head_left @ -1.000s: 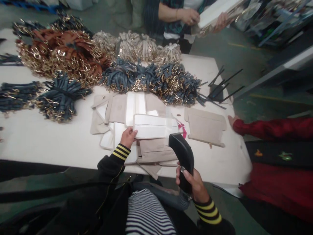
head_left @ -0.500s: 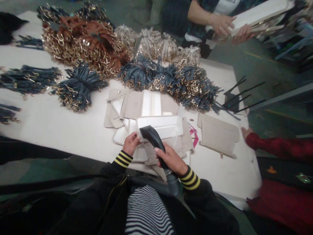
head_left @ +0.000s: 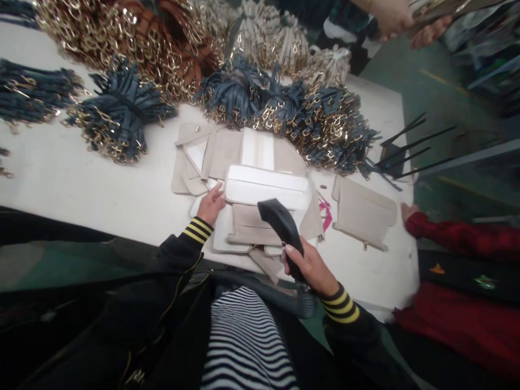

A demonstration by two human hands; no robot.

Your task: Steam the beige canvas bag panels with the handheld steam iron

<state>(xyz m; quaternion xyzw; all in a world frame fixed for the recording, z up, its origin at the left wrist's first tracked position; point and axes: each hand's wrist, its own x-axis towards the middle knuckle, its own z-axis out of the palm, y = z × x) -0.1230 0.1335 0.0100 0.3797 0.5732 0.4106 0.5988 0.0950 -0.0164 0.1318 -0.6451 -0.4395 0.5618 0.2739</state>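
My right hand (head_left: 311, 265) is closed around the grip of a black hose nozzle (head_left: 282, 225), a curved handpiece with a flat wide mouth and a ribbed hose (head_left: 305, 303) below. Its mouth points up and left, just below a white flat panel (head_left: 264, 187) with a lengthwise seam. At that panel's left end is my left hand (head_left: 211, 205), fingers loosely apart, fingertips at or close to the edge. Under and around the panel lie several beige bag pieces (head_left: 252, 225), some white-lined, in an overlapping pile.
Dark blue straps with gold clasps (head_left: 239, 95) are bundled behind the pile, with brown straps (head_left: 162, 49) and cream straps (head_left: 260, 32) farther back. A beige piece (head_left: 361, 211) lies right, near another person's hand (head_left: 409, 212). Another person's hands (head_left: 394, 21) hold something at the top right.
My right hand has drawn the nozzle right and down, off the white panel. My left hand has loosened from the panel's left end. The panel now lies flatter, and the view has tilted down.
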